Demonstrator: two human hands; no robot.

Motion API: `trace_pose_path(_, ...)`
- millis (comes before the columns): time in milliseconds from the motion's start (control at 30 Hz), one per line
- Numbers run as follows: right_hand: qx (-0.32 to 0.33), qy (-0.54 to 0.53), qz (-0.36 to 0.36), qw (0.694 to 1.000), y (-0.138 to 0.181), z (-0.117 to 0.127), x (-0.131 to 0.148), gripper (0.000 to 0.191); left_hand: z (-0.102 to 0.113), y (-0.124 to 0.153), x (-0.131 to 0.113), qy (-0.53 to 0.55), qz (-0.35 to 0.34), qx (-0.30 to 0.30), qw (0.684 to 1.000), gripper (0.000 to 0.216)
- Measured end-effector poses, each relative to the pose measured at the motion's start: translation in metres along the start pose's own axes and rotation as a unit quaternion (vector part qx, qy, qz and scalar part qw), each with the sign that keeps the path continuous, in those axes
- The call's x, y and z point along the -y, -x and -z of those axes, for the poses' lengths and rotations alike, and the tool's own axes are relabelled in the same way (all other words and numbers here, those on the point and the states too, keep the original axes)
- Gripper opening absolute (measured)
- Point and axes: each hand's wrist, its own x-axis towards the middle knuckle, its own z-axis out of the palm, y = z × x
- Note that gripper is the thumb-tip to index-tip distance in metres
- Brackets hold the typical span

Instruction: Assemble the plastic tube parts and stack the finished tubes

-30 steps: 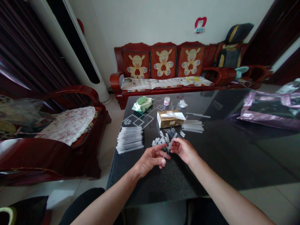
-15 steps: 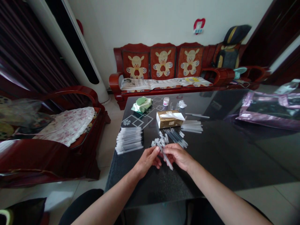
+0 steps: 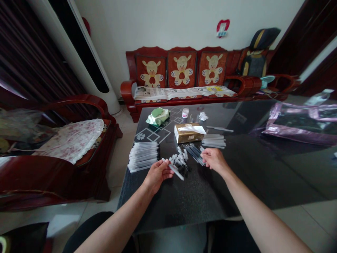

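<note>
My left hand (image 3: 158, 173) is closed on a whitish translucent pen barrel (image 3: 177, 172), which slants down to the right from the fingertips. My right hand (image 3: 214, 159) is at the right end of a row of dark pen refills (image 3: 193, 154). Its fingers are pinched together; what they hold, if anything, is hidden, though a small white piece (image 3: 202, 149) shows at the fingertips. Between the hands lies a heap of white pen caps (image 3: 180, 157) with small black parts (image 3: 186, 171) beside it. A stack of whitish pens (image 3: 143, 156) lies left of my left hand.
Behind the refills stands a gold tissue box (image 3: 189, 136), with more pale barrels (image 3: 214, 140) to its right. Green wipes (image 3: 158, 116), a small jar (image 3: 185, 112) and crumpled tissue (image 3: 203, 116) sit farther back. A purple-edged bag (image 3: 302, 123) lies on the right of the dark table (image 3: 200, 200).
My hands were together on the pen barrel; now they are apart. My right hand has let go of it and moved right to the refills. My left hand keeps the barrel, slightly farther left.
</note>
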Motion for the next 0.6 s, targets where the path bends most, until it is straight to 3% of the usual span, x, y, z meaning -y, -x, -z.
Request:
trace_pose_path(100, -0.056, 0.106, 0.028, 0.992, -0.014, 0.023, -0.016, 0.016, 0.002, -0.002, -0.003, 0.010, -0.014, -0.011, 1.000, 0.020)
trace_pose_path(200, -0.064, 0.172, 0.045, 0.982, -0.017, 0.029, -0.019, 0.019, 0.003, -0.002, -0.003, 0.011, -0.025, -0.016, 0.999, 0.019)
trace_pose_path(433, 0.059, 0.198, 0.115, 0.972, 0.002, -0.001, 0.001, 0.013, 0.002, -0.003, -0.007, 0.020, -0.053, -0.057, 0.997, 0.017)
trace_pose_path(600, 0.143, 0.201, 0.164, 0.955, 0.021, -0.022, 0.015, 0.011, 0.003, -0.004, -0.006, 0.026, -0.060, -0.053, 0.996, 0.016)
